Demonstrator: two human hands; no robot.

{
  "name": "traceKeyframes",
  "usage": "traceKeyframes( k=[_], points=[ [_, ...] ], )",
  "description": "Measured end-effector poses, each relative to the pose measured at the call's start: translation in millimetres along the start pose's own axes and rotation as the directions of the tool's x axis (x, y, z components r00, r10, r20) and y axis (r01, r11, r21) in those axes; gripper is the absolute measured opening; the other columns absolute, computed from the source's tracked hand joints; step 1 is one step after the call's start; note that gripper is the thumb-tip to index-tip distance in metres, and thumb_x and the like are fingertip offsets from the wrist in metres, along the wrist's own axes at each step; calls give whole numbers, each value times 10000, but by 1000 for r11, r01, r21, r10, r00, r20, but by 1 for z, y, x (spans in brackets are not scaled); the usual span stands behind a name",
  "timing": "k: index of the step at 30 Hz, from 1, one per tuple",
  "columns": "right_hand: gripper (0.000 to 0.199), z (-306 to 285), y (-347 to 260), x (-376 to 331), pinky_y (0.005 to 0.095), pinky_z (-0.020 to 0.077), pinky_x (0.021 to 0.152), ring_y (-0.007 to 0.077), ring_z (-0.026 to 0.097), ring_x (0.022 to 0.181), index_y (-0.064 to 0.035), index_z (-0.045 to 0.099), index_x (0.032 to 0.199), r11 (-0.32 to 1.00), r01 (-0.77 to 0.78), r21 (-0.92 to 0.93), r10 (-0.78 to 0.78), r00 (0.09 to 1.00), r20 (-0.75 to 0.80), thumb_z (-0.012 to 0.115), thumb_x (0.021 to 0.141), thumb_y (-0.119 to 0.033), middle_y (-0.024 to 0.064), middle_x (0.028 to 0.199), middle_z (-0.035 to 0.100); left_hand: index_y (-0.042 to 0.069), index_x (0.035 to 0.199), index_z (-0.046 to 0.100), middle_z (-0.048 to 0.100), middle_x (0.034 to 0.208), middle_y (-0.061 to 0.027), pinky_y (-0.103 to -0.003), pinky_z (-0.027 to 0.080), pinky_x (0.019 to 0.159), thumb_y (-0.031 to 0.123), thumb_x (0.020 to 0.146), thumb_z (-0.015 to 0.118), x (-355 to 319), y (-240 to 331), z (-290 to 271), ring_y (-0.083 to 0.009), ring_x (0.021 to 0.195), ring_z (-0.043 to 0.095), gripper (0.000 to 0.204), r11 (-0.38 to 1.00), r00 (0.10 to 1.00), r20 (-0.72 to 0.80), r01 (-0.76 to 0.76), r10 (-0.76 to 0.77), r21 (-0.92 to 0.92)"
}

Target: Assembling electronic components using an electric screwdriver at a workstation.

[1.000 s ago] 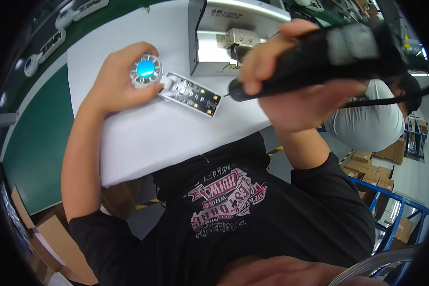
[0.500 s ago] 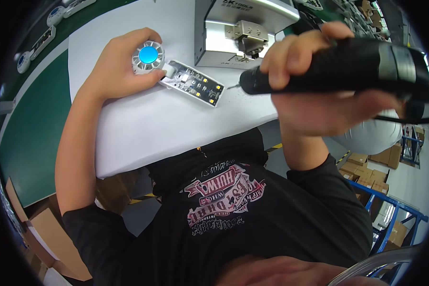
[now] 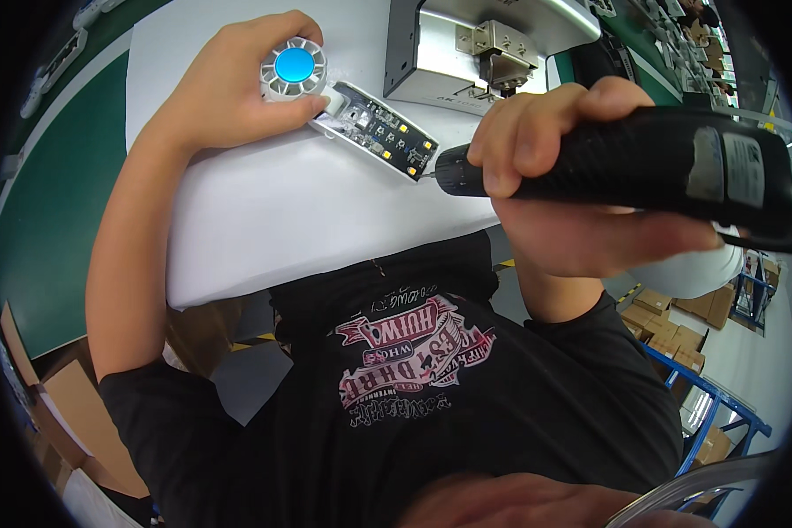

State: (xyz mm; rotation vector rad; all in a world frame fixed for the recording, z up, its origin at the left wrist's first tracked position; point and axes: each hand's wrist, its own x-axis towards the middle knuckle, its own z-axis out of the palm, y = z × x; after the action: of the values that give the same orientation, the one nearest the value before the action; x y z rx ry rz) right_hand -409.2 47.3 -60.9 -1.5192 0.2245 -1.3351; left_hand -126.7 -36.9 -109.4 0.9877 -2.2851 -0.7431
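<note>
Left hand (image 3: 229,92) fingers pinching round blue-centred fan (image 3: 294,69); right hand (image 3: 581,189) wrapped around electric screwdriver (image 3: 642,167), tip at circuit board (image 3: 383,132), four o'clock end.

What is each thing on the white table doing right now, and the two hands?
Left hand: pressing down on the round fan piece.
Round fan piece: lying flat, held.
Circuit board: flat, uncovered.
Right hand: gripping the screwdriver.
Electric screwdriver: tip at the board's end.
Metal machine: standing behind.
</note>
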Motion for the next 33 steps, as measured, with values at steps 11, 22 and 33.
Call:
traceKeyframes(
  k=[11, 22, 33],
  points=[
    [832, -91, -51, 7, 306, 425, 650, 113, 503, 612, 23, 549, 1230, 731, 87, 677, 255, 885, -389, 423, 969, -756, -6, 772, 480, 14, 1047, 649, 672, 883, -159, -378, 523, 760, 305, 695, 808, -4, 8, -16, -323, 804, 658, 484, 998, 995, -83, -59, 62, 34],
    [742, -146, -45, -92, 324, 415, 495, 147, 470, 497, -68, 622, 1030, 705, -38, 708, 672, 356, -649, 518, 912, -793, 11, 663, 507, -28, 1226, 666, 726, 1086, -206, -397, 536, 886, 411, 876, 762, 11, -167, -130, -277, 979, 689, 569, 838, 764, -556, 507, -328, 201],
    [621, -203, -31, 15, 366, 489, 484, 179, 578, 510, -100, 563, 1050, 693, -523, 496, 719, 443, -536, 549, 962, -715, 54, 676, 574, -66, 1366, 564, 613, 1354, -272, -479, 457, 1059, 517, 974, 657, 170, -180, -83, -455, 1231, 586, 709, 584, 849, -528, 408, 41, 701]
  ],
)
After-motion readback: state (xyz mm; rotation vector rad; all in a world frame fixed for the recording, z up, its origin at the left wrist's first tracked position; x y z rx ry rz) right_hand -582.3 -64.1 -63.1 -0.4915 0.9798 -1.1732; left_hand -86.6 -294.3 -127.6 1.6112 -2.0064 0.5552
